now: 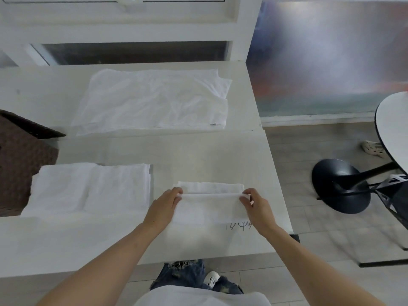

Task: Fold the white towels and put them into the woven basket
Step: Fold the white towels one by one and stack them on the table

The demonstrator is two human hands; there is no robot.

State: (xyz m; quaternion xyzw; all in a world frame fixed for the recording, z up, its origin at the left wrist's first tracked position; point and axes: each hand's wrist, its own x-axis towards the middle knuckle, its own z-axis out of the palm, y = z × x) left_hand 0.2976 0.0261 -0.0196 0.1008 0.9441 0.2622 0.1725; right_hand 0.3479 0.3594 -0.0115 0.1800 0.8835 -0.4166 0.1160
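A person standing at a white table (220, 151) folds a white towel (209, 208) in the lower centre of the frame, both bare hands at work on the cloth. The left hand (164, 206) pinches the left end of a raised fold, fingers curled over the edge, while the right hand (254, 204) pinches the right end of the same fold between thumb and fingertips; the fold runs straight across between the two hands, lifted slightly above a narrow strip of the towel that lies flat just beyond it. The near part of the towel spreads toward the table's front edge, partly covering some dark handwritten marks (239, 226) on the tabletop at lower right of the cloth. To the left of centre, a folded towel (88, 191) lies flat on the table, well apart from the one being handled. Farther back, in the upper middle of the frame, a larger pile of wrinkled white towels (154, 100) lies spread out on the table. The dark woven basket (22, 155) stands at the left edge of the frame, just beside the folded towel; its inside cannot be seen. At right, off the table, a round white tabletop (393, 129) on a black pedestal base (340, 186) stands on the tiled floor (298, 146). At the bottom of the frame, the person's torn blue jeans (187, 277) and a white shoe (212, 279) show below the table edge.
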